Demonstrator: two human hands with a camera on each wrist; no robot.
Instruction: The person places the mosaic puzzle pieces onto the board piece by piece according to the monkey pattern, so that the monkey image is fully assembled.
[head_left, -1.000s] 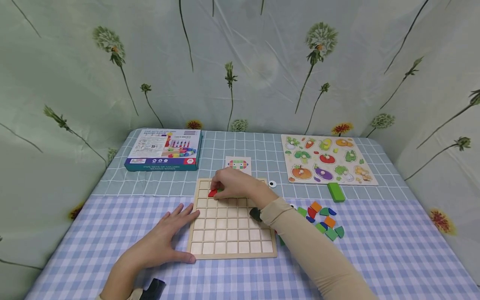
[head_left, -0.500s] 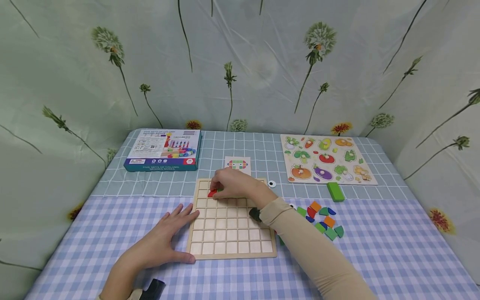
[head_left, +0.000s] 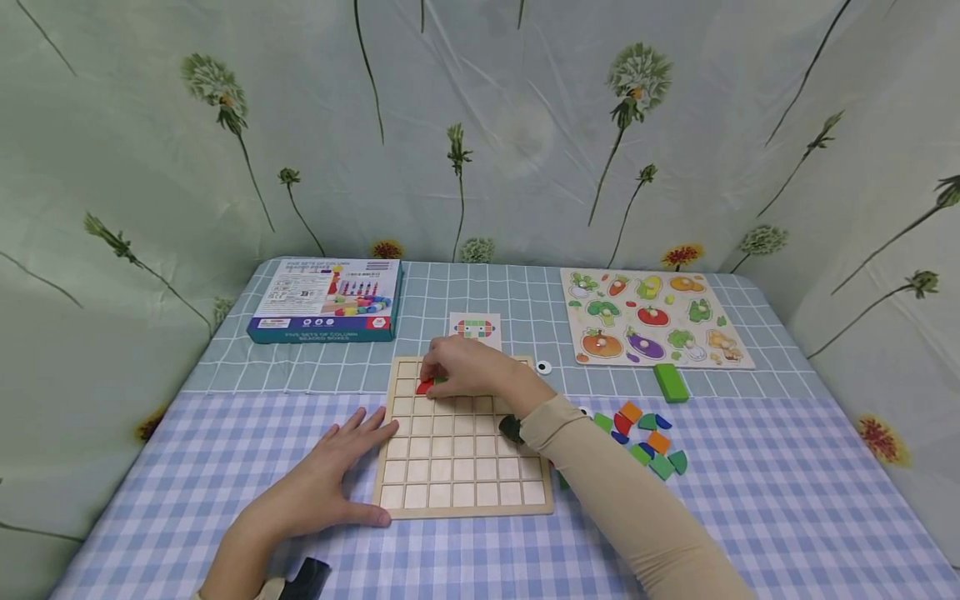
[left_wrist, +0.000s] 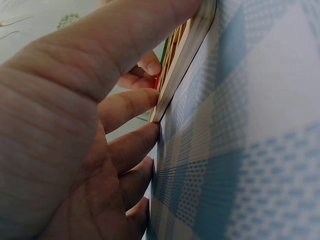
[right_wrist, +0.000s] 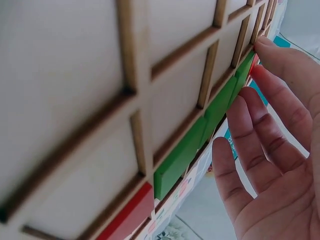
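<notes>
A wooden grid board lies in front of me. My right hand reaches over its far part and pinches a red tile between thumb and index finger at an upper-left cell. The right wrist view shows green tiles in a row of cells beside it, with another red tile at the near end. My left hand rests spread along the board's left edge. Its fingertips touch the upper side and its thumb lies by the lower-left corner; the left wrist view shows the fingers against the board's rim.
A small pattern card lies behind the board. Loose coloured tiles are scattered to the right, partly behind my right sleeve. Further back are a green block, a vegetable puzzle, an eye-like disc and a boxed set.
</notes>
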